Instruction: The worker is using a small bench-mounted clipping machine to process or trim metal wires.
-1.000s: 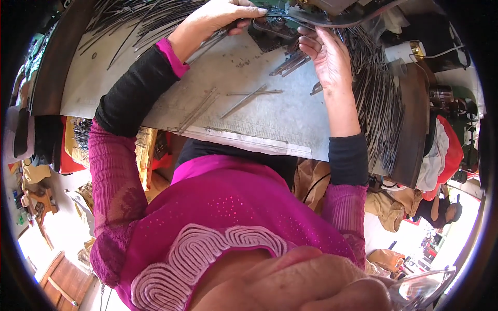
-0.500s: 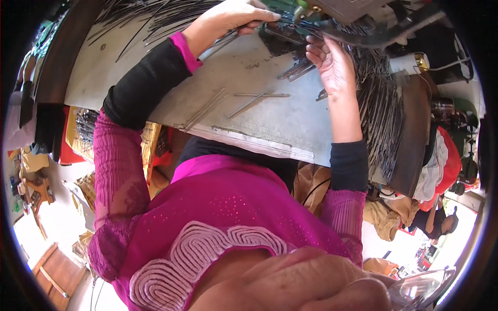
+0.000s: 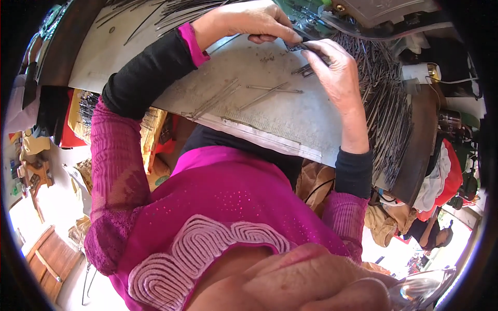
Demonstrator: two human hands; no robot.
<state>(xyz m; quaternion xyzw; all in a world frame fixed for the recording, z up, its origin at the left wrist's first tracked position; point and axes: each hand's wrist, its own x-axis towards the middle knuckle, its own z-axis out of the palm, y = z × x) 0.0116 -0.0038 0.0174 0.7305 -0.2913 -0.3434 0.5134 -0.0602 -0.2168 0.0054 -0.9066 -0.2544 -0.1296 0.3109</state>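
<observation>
Near the far side of the table, my left hand (image 3: 267, 23) pinches one end of a short dark strip (image 3: 295, 47), its fingers curled. My right hand (image 3: 336, 67) is closed on the same strip from the other side, thumb and fingers together. The fingers hide part of the strip, and its exact kind cannot be made out. Just beyond the hands stands a grey and green machine (image 3: 384, 13). On the grey tabletop (image 3: 197, 90) nearer me lie several thin metal rods (image 3: 272, 89), two of them crossed.
A thick heap of long dark thin rods (image 3: 381, 119) covers the table's right side. More dark rods (image 3: 197, 13) lie at the far left. A white cylindrical fitting with a cable (image 3: 419, 72) sits at the right edge. Cloth bundles (image 3: 441, 176) hang beyond it.
Both hands have drawn back from the machine toward me and come closer together. The dark strip now shows between their fingers. My right hand has turned, with its back now facing up.
</observation>
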